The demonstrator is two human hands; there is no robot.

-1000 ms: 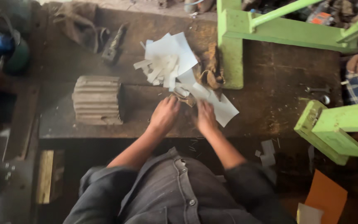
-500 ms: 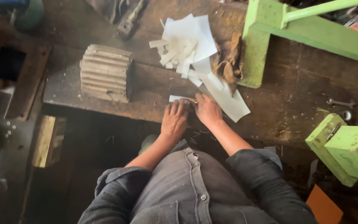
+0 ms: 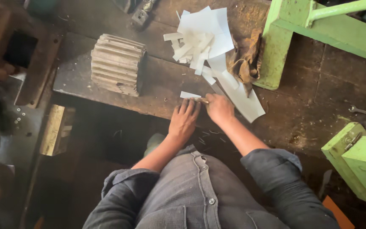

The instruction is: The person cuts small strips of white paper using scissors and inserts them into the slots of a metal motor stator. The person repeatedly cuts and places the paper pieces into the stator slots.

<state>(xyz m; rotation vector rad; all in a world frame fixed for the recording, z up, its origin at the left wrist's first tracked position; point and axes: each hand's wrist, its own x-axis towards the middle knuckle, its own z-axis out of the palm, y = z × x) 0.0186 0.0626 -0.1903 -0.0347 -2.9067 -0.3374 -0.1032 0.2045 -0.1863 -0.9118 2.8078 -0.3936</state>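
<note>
Pressing flat, the left hand (image 3: pixel 184 121) pins a small white paper strip (image 3: pixel 190 95) on the dark table (image 3: pixel 157 85); the right hand (image 3: pixel 220 108) has its grip closed around a small tool (image 3: pixel 202 100). Many cut strips (image 3: pixel 191 46) are already piled; a larger sheet (image 3: pixel 244 99) remains uncut.

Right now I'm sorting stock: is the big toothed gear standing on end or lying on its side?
On its side: the gear shows its ridged teeth upward on the dark bench.

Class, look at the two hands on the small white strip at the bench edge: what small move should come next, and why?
Probably draw the thin tool in the right hand along the white strip, since the left hand lies flat beside it and cut strips lie piled behind.
</note>
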